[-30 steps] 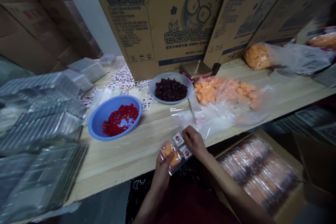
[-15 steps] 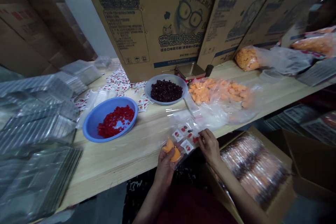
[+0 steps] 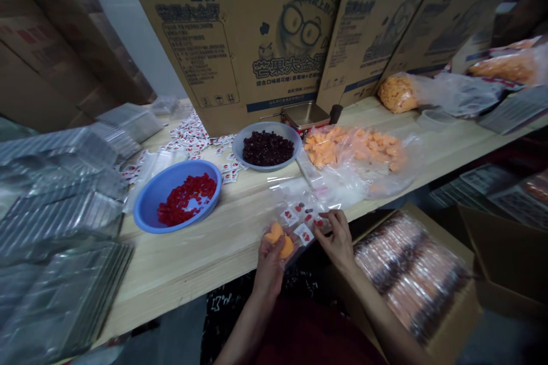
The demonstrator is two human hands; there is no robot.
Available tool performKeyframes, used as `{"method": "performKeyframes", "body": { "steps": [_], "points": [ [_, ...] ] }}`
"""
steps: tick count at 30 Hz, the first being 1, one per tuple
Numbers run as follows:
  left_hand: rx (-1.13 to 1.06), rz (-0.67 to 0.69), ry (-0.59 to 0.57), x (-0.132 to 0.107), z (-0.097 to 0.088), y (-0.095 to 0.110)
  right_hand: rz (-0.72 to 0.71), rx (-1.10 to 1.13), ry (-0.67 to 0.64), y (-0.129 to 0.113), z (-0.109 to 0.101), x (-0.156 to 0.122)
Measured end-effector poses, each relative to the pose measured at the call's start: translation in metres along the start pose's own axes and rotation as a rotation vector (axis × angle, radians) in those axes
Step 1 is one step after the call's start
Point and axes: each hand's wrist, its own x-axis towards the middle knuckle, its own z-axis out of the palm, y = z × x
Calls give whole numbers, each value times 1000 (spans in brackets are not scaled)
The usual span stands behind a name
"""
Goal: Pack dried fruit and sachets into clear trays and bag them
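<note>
My left hand (image 3: pixel 269 271) is closed on the lower left end of a clear plastic tray (image 3: pixel 295 248), its thumb over the orange pieces (image 3: pixel 280 239) in one compartment. Small white printed sachets (image 3: pixel 304 234) and a few red and dark bits lie in the tray's other compartments. At the tray's right side is my right hand (image 3: pixel 340 238), with thumb and forefinger bent around a red bit (image 3: pixel 318 223). Whether these fingertips grip that bit or the tray's edge cannot be told. The tray is over the table's front edge.
Behind stand a blue bowl of red pieces (image 3: pixel 143 214), a pale bowl of dark pieces (image 3: pixel 296 148) and an open bag of orange pieces (image 3: pixel 377 148). Stacked clear trays (image 3: pixel 55 291) fill the left. Below right is a carton (image 3: pixel 464 296) of packed trays. Large cartons (image 3: pixel 240 34) wall the back.
My right thumb has moved left over the tray and spread from the forefinger. My left hand keeps its hold on the tray. The whole view has shifted slightly.
</note>
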Motion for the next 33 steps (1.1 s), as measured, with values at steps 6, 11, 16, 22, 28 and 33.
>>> {"method": "performKeyframes", "body": {
  "steps": [6, 11, 16, 22, 28, 33],
  "points": [
    [-22, -28, 6, 9, -1, 1, 14, -158, -11, 14, -2, 24],
    [-40, -43, 35, 13, 7, 1, 68, -8, 28, 32, -5, 12],
    [-34, 2, 50, 11, 11, -1, 172, 40, 82, 25, -5, 0],
    [-26, 50, 67, 6, 7, -5, 96, 110, 99, -7, 4, -6],
    [24, 93, 10, -1, 1, -8, 74, 25, -121, -12, 19, -17],
    [98, 107, -11, -4, 0, -9, 10, -283, -156, -6, 31, 19]
  ]
}}
